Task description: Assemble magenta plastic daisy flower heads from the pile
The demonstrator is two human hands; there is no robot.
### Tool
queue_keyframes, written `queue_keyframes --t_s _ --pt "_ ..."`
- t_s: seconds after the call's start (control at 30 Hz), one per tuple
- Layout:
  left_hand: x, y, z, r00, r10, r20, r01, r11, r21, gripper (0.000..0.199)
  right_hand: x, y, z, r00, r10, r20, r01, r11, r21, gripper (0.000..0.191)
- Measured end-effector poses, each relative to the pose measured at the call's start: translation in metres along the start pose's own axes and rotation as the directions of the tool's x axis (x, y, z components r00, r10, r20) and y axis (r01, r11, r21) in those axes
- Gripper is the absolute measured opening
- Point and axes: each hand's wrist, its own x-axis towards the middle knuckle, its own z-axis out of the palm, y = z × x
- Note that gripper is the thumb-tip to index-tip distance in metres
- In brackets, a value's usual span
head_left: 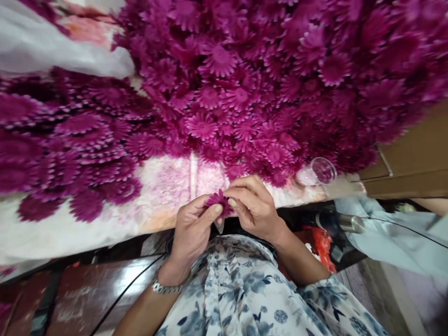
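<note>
Between my two hands, just off the table's near edge, is a small magenta artificial flower [217,199]. My left hand [194,228] pinches it between thumb and forefinger. The fingers of my right hand [255,204] are closed together at the flower's right side, with thumb and fingertips at its petals. Whether the right fingertips hold a petal or some smaller piece is too small to tell. Beyond my hands a large heap of magenta flowers [238,98] covers the table, and stacked layers of flower petals [87,140] lie at the left.
A clear plastic cup [324,171] lies tipped at the heap's front right edge. A cardboard box [413,154] stands at the right. White plastic sheeting [63,46] lies at upper left. The pale tablecloth [119,228] is stained pink. A dark cable [126,291] passes beside my left arm.
</note>
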Motion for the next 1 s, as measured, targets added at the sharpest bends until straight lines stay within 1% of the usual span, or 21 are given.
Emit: queue_keyframes --t_s 0.07,0.1,0.13,0.17,0.2,0.27,0.33,0.4,0.5,0.6,0.67,0.7,0.77,0.83,0.9,0.93,0.97,1.0 --pt "0.003 0.000 0.003 0.999 -0.026 -0.040 0.025 1.000 -0.010 0.020 -0.004 0.007 -0.026 0.998 -0.014 -0.066 0.001 0.982 -0.188 0.018" --pt "0.004 0.000 0.005 0.997 -0.043 -0.067 0.041 0.999 -0.021 0.021 -0.008 0.013 -0.042 0.993 -0.002 -0.115 -0.035 0.949 -0.312 0.020" --pt "0.004 0.001 0.008 0.994 -0.062 -0.091 0.059 0.998 -0.031 0.022 -0.012 0.019 -0.058 0.986 0.021 -0.163 -0.091 0.897 -0.433 0.022" --pt "0.005 0.002 0.012 0.990 -0.081 -0.112 0.077 0.996 -0.041 0.023 -0.018 0.026 -0.074 0.977 0.071 -0.200 -0.170 0.827 -0.536 0.024" --pt "0.005 0.002 0.016 0.987 -0.102 -0.127 0.097 0.994 -0.046 0.025 -0.025 0.034 -0.088 0.969 0.116 -0.219 -0.229 0.757 -0.612 0.026" --pt "0.006 0.004 0.024 0.980 -0.138 -0.140 0.133 0.990 -0.047 0.028 -0.038 0.050 -0.109 0.954 0.237 -0.186 -0.298 0.648 -0.701 0.030" --pt "0.007 0.003 0.031 0.977 -0.162 -0.137 0.158 0.987 -0.042 0.030 -0.049 0.063 -0.118 0.929 0.347 -0.130 -0.323 0.587 -0.742 0.029" --pt "0.009 0.002 0.037 0.978 -0.172 -0.121 0.170 0.985 -0.027 0.030 -0.053 0.071 -0.119 0.901 0.422 -0.102 -0.347 0.559 -0.753 0.026" --pt "0.012 -0.001 0.042 0.980 -0.175 -0.095 0.176 0.984 0.002 0.028 -0.049 0.074 -0.118 0.860 0.505 -0.079 -0.389 0.546 -0.742 0.025" --pt "0.015 -0.003 0.044 0.979 -0.181 -0.097 0.184 0.983 0.022 0.029 -0.043 0.074 -0.118 0.807 0.589 -0.043 -0.424 0.527 -0.736 0.025" --pt "0.016 -0.002 0.045 0.974 -0.196 -0.111 0.200 0.980 0.026 0.031 -0.043 0.076 -0.121 0.792 0.609 -0.037 -0.438 0.526 -0.729 0.024" --pt "0.017 -0.002 0.046 0.971 -0.206 -0.119 0.211 0.977 0.025 0.032 -0.043 0.076 -0.123 0.799 0.599 -0.039 -0.439 0.538 -0.720 0.024" --pt "0.017 -0.002 0.048 0.965 -0.230 -0.127 0.233 0.972 0.011 0.033 -0.045 0.075 -0.129 0.838 0.544 -0.045 -0.420 0.590 -0.689 0.026" --pt "0.018 -0.003 0.049 0.964 -0.245 -0.106 0.246 0.969 -0.007 0.032 -0.046 0.069 -0.134 0.890 0.447 -0.094 -0.394 0.647 -0.652 0.031" --pt "0.018 -0.005 0.049 0.970 -0.239 -0.051 0.238 0.971 -0.020 0.028 -0.044 0.058 -0.134 0.929 0.321 -0.187 -0.365 0.705 -0.608 0.032" --pt "0.018 -0.007 0.048 0.977 -0.209 -0.039 0.207 0.978 -0.038 0.026 -0.042 0.050 -0.130 0.940 0.258 -0.223 -0.341 0.745 -0.574 0.029" --pt "0.018 -0.008 0.048 0.983 -0.183 -0.024 0.181 0.982 -0.045 0.025 -0.039 0.042 -0.123 0.952 0.202 -0.229 -0.296 0.797 -0.526 0.026" --pt "0.018 -0.009 0.047 0.987 -0.159 -0.018 0.158 0.986 -0.047 0.026 -0.035 0.034 -0.113 0.969 0.153 -0.192 -0.228 0.855 -0.465 0.024"
